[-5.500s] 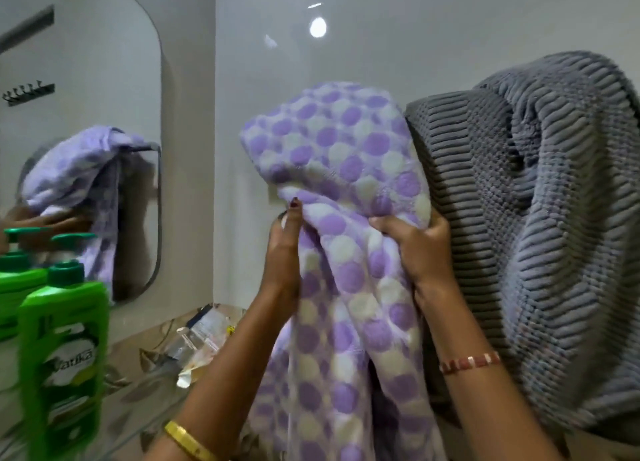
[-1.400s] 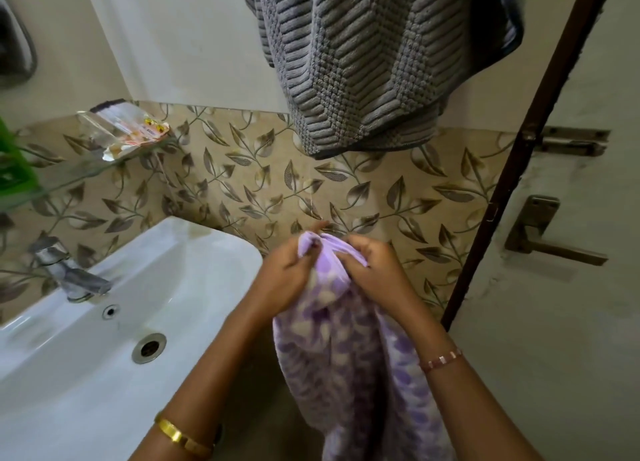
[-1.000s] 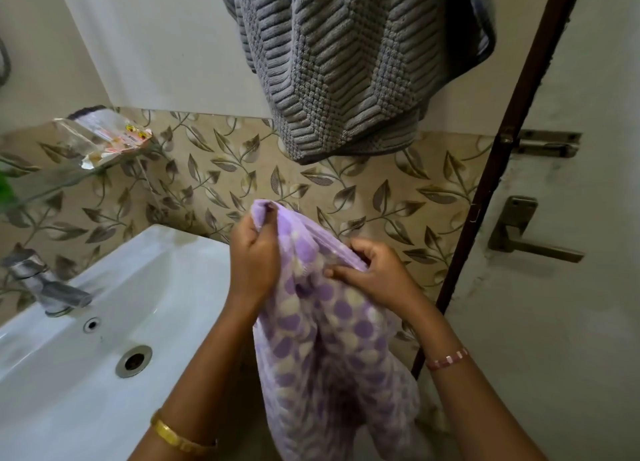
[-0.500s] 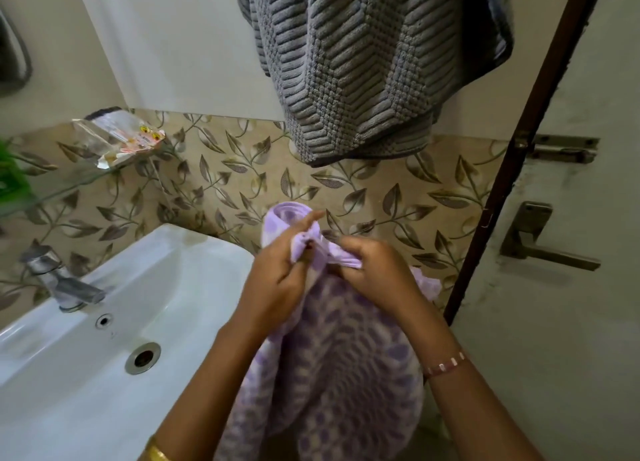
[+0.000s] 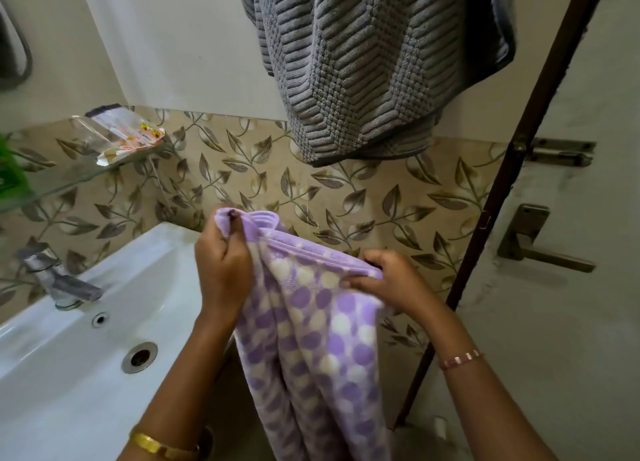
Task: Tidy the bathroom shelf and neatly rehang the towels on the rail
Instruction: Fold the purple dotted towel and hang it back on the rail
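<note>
A purple towel (image 5: 311, 332) with white and violet dots hangs between my hands, low in front of the leaf-patterned tiles. My left hand (image 5: 221, 263) grips its top edge at the left corner. My right hand (image 5: 391, 280) pinches the same edge further right, so the hem is stretched between them. A grey ribbed towel (image 5: 363, 62) hangs bunched from above; the rail holding it is out of view. The glass shelf (image 5: 69, 180) sits at the left with a clear plastic packet (image 5: 117, 134) on it and a green bottle (image 5: 10, 169) at the frame edge.
A white washbasin (image 5: 86, 339) with a chrome tap (image 5: 59, 280) lies below on the left. A dark door frame (image 5: 502, 183) runs down the right, beside a door with a lever handle (image 5: 540, 245) and a bolt (image 5: 557, 154).
My hands have moved apart along the purple towel's top edge, spreading the hem that was bunched between them half a second ago. Earlier the towel was lifted off the rail and brought down.
</note>
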The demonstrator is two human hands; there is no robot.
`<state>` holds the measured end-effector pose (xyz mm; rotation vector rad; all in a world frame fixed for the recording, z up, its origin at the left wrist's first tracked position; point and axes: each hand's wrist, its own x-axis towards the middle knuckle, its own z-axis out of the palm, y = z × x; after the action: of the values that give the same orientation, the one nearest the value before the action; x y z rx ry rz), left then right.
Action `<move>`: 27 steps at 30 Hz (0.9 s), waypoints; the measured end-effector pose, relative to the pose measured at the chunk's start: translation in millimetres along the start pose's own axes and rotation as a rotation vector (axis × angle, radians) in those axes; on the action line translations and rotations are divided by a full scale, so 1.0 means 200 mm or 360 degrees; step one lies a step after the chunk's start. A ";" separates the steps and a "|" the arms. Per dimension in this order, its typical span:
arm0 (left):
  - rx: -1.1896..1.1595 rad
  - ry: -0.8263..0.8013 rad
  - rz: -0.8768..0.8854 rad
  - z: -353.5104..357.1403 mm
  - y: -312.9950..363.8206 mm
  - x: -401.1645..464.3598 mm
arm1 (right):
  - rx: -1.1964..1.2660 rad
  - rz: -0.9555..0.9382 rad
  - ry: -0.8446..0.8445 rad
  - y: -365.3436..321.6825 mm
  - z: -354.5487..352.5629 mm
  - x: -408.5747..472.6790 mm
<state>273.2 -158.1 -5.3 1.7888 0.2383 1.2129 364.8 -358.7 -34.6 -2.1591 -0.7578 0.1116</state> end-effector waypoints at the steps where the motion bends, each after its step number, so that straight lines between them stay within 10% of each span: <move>1: 0.0006 0.0028 0.0000 -0.01 0.01 0.01 | 0.0025 0.0050 0.0038 0.04 -0.01 -0.01; 11: -0.0313 -0.0868 0.0073 0.13 0.15 -0.14 | 0.0009 -0.0437 0.0102 -0.26 -0.09 -0.02; 27: -0.0186 -0.0204 -0.0067 0.09 0.02 -0.06 | 0.0608 -0.0133 0.0122 -0.10 -0.18 -0.05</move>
<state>280.1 -177.8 -11.6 1.7433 0.1275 1.0568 358.3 -379.8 2.4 -1.7584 -0.7172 0.1190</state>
